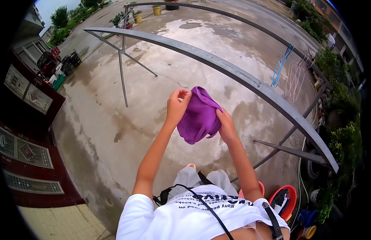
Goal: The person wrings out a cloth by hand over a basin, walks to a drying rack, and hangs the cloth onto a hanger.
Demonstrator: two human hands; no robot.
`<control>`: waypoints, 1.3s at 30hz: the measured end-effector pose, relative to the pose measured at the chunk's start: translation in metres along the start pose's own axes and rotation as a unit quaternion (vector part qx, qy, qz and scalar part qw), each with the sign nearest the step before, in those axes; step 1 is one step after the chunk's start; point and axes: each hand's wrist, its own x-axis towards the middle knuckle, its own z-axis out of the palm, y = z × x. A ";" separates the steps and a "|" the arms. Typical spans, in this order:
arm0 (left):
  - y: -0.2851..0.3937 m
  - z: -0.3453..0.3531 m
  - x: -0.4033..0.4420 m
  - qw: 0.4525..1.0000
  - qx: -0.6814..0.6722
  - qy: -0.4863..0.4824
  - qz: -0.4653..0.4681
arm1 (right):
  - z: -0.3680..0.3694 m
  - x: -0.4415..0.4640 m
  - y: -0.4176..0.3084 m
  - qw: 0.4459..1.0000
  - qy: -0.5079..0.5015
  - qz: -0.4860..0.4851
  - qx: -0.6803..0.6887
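Note:
A purple cloth [199, 116] is held up between both hands, over the wet concrete. My left hand [179, 105] is closed on its upper left edge, the fingers curled in. On the other side my right hand [226, 125] grips the cloth's right edge, thumb over the fabric. The cloth hangs in loose folds below the hands. Beyond it a grey metal drying frame [181, 47] arches across the view, not touched by either hand.
Blue hangers [280, 66] and pale hangers [294, 80] hang from the frame's far bar at the right. A red basin [291, 200] with dark and white cloths stands at the lower right. Dark red doors [31, 154] line the left; plants [345, 148] grow at the right.

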 end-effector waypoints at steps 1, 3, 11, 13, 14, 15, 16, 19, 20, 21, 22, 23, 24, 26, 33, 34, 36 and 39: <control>-0.006 0.002 0.008 0.990 0.092 0.077 0.079 | 0.004 0.012 -0.001 1.000 0.017 0.008 0.019; -0.021 -0.001 0.019 0.998 0.019 0.044 0.033 | 0.014 0.034 -0.009 0.998 0.009 -0.001 0.057; -0.024 0.034 -0.001 0.975 0.045 -0.178 0.127 | 0.011 0.067 -0.016 0.991 0.021 0.002 0.132; -0.022 0.044 0.007 0.973 0.060 -0.153 0.163 | 0.000 0.072 -0.015 0.992 0.021 -0.032 0.121; -0.021 0.047 0.009 0.974 0.030 -0.172 0.143 | -0.008 0.072 -0.016 0.995 0.014 -0.037 0.092; -0.021 0.052 0.010 0.974 -0.001 -0.189 0.122 | -0.015 0.072 -0.019 0.997 0.005 -0.040 0.062; -0.020 0.056 0.013 0.973 -0.031 -0.204 0.103 | -0.020 0.074 -0.022 0.999 -0.006 -0.044 0.029; -0.027 0.072 0.022 0.977 -0.018 -0.129 0.168 | -0.016 0.074 -0.032 0.988 0.039 -0.065 -0.137; -0.027 0.075 0.025 0.977 -0.009 -0.117 0.179 | -0.018 0.075 -0.033 0.973 0.055 -0.074 -0.211; -0.027 0.078 0.025 0.980 -0.017 -0.118 0.161 | -0.022 0.077 -0.031 0.962 0.073 -0.090 -0.248; -0.027 0.080 0.027 0.982 -0.025 -0.118 0.145 | -0.028 0.079 -0.027 0.957 0.093 -0.097 -0.257; -0.025 0.082 0.031 0.984 -0.033 -0.116 0.132 | -0.032 0.081 -0.026 0.952 0.110 -0.105 -0.267; -0.023 0.082 0.034 0.984 -0.042 -0.129 0.118 | -0.035 0.082 -0.026 0.946 0.128 -0.113 -0.275; -0.016 0.077 0.036 0.982 -0.060 -0.157 0.086 | -0.037 0.078 -0.033 0.959 0.120 -0.078 -0.244; -0.022 0.065 0.052 0.948 -0.011 -0.261 0.184 | -0.048 0.064 -0.063 0.961 0.065 -0.014 -0.268; -0.022 0.065 0.051 0.947 0.003 -0.250 0.199 | -0.051 0.063 -0.061 0.960 0.063 -0.035 -0.272; -0.023 0.069 0.050 0.946 0.030 -0.226 0.230 | -0.058 0.065 -0.058 0.955 0.057 -0.080 -0.280; -0.023 0.072 0.050 0.956 -0.039 -0.266 0.122 | -0.065 0.066 -0.053 0.933 0.061 -0.124 -0.332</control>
